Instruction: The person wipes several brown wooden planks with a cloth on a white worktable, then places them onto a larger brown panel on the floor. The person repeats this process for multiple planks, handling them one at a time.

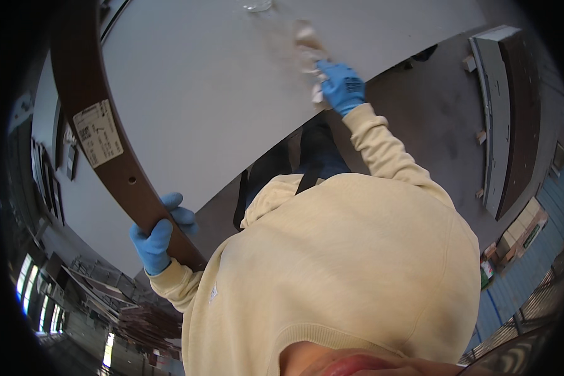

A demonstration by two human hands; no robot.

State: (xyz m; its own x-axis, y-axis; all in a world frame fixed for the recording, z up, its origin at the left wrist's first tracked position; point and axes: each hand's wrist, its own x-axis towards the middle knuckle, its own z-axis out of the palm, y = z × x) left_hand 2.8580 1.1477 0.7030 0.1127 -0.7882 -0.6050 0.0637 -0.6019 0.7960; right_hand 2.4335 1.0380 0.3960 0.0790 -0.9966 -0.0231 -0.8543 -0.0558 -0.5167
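My left hand (151, 244), in a blue glove, is wrapped around the lower end of a long brown board (122, 169). The board stands on edge at a tilt and runs up to the top left, with a printed white label (98, 135) and a small round hole in it. On the right, my right hand (343, 86), gloved in blue too, grips a crumpled pale cloth (308, 53) over the light grey tabletop (219, 94). The cloth is partly smeared by motion.
A clear glass-like dish (257, 5) sits at the table's far edge of view. Beyond the table's right edge, a stack of long panels (514, 119) rests on small blocks. Piled brown boards (147, 323) lie at the lower left.
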